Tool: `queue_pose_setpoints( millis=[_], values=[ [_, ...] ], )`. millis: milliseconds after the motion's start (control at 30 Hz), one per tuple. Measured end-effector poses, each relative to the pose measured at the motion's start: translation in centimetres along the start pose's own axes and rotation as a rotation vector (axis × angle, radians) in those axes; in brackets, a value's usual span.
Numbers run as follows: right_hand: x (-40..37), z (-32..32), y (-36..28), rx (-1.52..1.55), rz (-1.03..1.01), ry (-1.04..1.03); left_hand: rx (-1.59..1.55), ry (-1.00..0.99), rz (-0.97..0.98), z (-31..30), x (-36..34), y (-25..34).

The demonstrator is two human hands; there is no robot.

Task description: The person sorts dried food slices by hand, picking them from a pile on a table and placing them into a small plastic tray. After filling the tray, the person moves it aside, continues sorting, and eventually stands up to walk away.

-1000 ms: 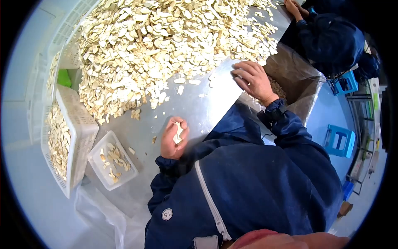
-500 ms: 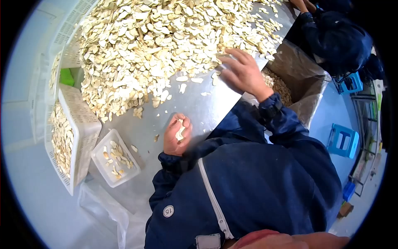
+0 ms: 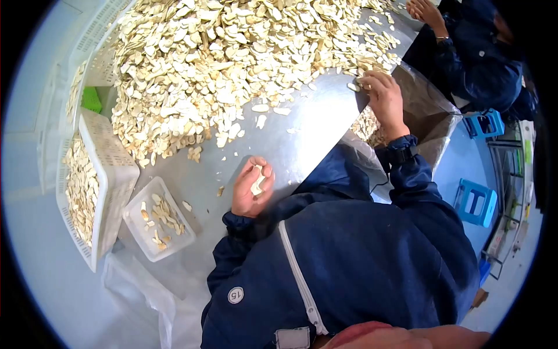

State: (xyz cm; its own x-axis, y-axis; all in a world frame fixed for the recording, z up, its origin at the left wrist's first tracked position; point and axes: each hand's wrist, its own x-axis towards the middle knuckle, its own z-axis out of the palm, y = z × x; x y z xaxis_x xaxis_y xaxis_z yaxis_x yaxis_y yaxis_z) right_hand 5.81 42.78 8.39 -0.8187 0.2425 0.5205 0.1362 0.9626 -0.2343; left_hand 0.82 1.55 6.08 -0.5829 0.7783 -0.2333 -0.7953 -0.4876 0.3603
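My left hand (image 3: 253, 187) is curled over the near edge of the metal table (image 3: 314, 131), closed around pale dried slices (image 3: 258, 181). My right hand (image 3: 385, 100) is at the table's right edge, beside an open box with a clear plastic liner (image 3: 433, 110). Its fingers are bent together, with a pale slice showing at the fingertips; another slice (image 3: 353, 87) lies on the metal just left of them. Across the far side of the table spreads a big heap of the same pale dried slices (image 3: 232, 70). A few loose pieces (image 3: 260, 108) lie apart from it.
To the left stand a white perforated crate (image 3: 110, 151) filled with slices and a small white tray (image 3: 131, 218) with several darker pieces. More slices (image 3: 366, 127) lie inside the lined box. A co-worker (image 3: 485, 64) is at the upper right, near blue stools (image 3: 476, 202).
My right hand has moved right, from the heap's front to the table edge by the box, and its spread fingers have drawn together. My left hand stays closed on the slices.
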Motion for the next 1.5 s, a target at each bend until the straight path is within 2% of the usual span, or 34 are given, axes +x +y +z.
queue_pose_setpoints(
  millis=[67,133,167,267,467,500,533,600,700,800,900,1000,1033,1100,1133,1200,1267,1333,1400,1500],
  values=[
    [0.5,0.2,0.5,0.014,0.073,0.008,-0.001,0.009,0.004,0.1,0.0,0.0],
    [2.3,0.8,-0.9,0.133,0.052,0.016,0.002,0.016,0.006,0.1,0.0,-0.1],
    [3.6,1.0,-2.0,0.168,0.020,-0.050,0.006,0.019,0.007,0.0,-0.1,-0.1],
    [6.6,4.5,-3.6,0.128,-0.131,-0.006,0.025,0.061,0.016,0.0,-0.2,-0.1],
    [7.6,5.9,-6.4,0.147,-0.113,-0.178,0.026,0.083,0.041,0.0,-0.5,-0.2],
    [6.9,5.7,-7.3,0.241,-0.082,-0.176,0.020,0.082,0.038,0.0,-0.4,-0.3],
    [6.3,5.1,-8.3,0.347,0.059,-0.310,0.024,0.074,0.030,0.0,-0.3,-0.3],
    [5.5,3.1,-9.8,0.563,0.280,-0.440,0.033,0.062,0.013,-0.1,-0.3,-0.1],
    [3.9,4.9,-8.7,1.033,0.469,-0.547,0.015,0.029,0.010,-0.3,-0.2,-0.1],
    [3.7,3.7,-9.7,1.180,0.622,-0.564,0.007,0.049,0.017,0.0,-0.3,-0.1],
    [3.9,3.7,-10.1,1.213,0.622,-0.609,0.028,-0.006,0.019,-0.7,-0.2,-0.1],
    [2.9,3.7,-12.6,1.115,0.528,-0.604,0.002,-0.026,0.034,-1.1,0.0,-0.4],
    [2.2,2.9,-13.8,0.929,0.341,-0.602,0.018,0.073,0.041,0.0,0.1,-0.4],
    [0.8,0.7,-16.7,1.104,0.181,-0.721,0.050,0.273,0.051,2.4,0.2,-0.4],
    [0.3,0.0,-17.5,1.189,0.114,-0.746,0.051,0.263,0.052,2.7,0.2,-0.3],
    [-0.1,0.2,-16.4,0.916,0.062,-0.659,0.050,0.245,0.060,2.9,0.2,-0.2],
    [-0.3,0.6,-14.4,0.614,0.059,-0.542,0.025,0.120,0.049,0.2,0.0,-0.6],
    [-0.2,0.0,-12.9,0.391,0.066,-0.410,0.008,0.027,0.044,-1.3,-0.1,-0.6],
    [-0.6,0.4,-11.3,0.260,-0.020,-0.255,-0.003,-0.033,0.040,-1.5,0.0,-0.6],
    [-1.2,0.6,-10.2,0.277,-0.046,-0.335,-0.037,-0.013,0.077,-0.8,0.0,-0.8]
  ],
)
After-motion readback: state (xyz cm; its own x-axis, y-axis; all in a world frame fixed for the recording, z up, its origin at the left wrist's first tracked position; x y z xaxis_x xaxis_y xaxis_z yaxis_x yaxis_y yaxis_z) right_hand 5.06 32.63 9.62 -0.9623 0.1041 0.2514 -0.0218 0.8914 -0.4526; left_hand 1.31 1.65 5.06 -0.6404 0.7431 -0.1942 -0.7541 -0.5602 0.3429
